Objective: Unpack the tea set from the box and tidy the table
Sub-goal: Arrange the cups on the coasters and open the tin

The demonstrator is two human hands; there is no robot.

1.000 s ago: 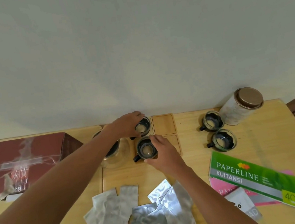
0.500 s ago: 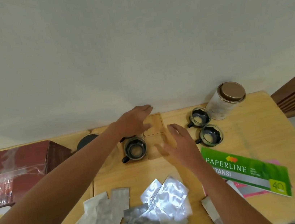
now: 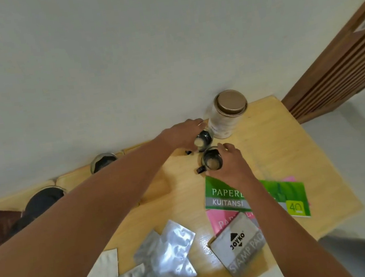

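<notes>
Nearest the camera, foil sachets and a stamp pad box lay loose on the wooden worktop. Beyond them, the right hand had closed its grip around the rim of the nearer glass cup. Farther back, the left hand clasped a second cup, just beside the lidded jar. The step looked like gathering these 2 cups; the next move probably called for carrying them level toward the coasters, partly hidden at left.
</notes>
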